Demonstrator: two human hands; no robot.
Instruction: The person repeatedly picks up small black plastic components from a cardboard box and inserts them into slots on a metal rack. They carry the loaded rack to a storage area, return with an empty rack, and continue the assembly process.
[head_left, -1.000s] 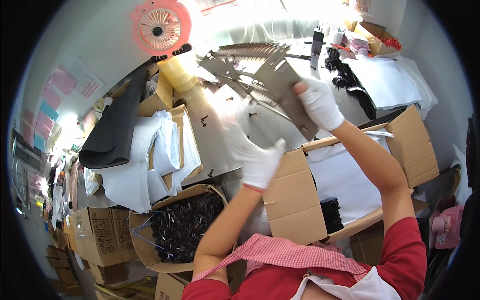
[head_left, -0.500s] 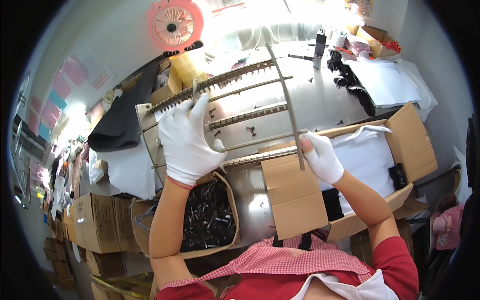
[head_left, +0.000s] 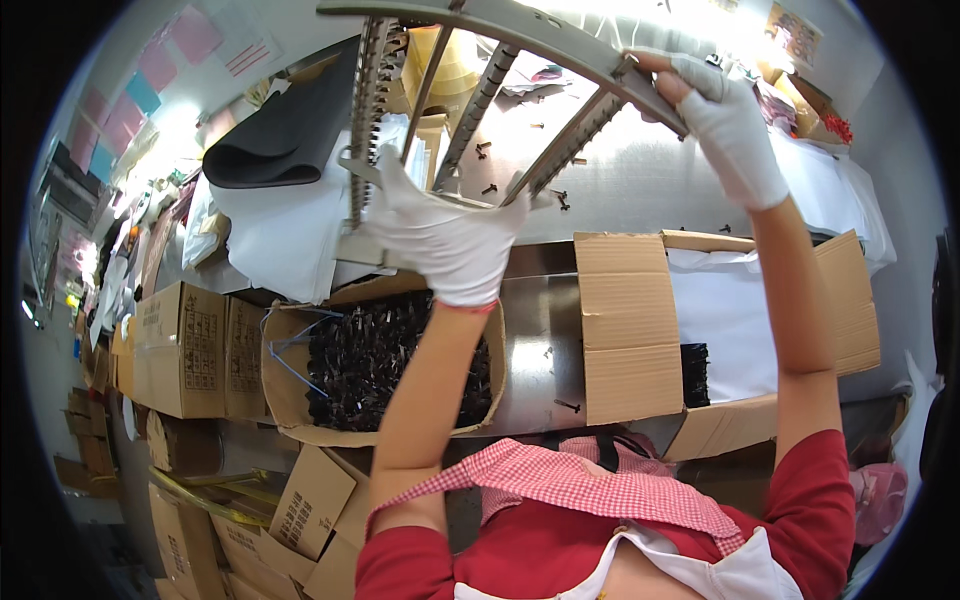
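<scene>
Grey metal rack [head_left: 560, 37], toothed bars [head_left: 480, 105]; left fingers [head_left: 391, 175] hold it, spread wide; right fingers [head_left: 700, 77] pinch it.

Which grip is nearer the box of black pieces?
Left: the left grip is just beyond the box; the right grip is farther off, beyond and to its right.

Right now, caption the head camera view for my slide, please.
Gloved left hand and right hand hold a metal frame above a steel table strewn with dark screws.
</scene>
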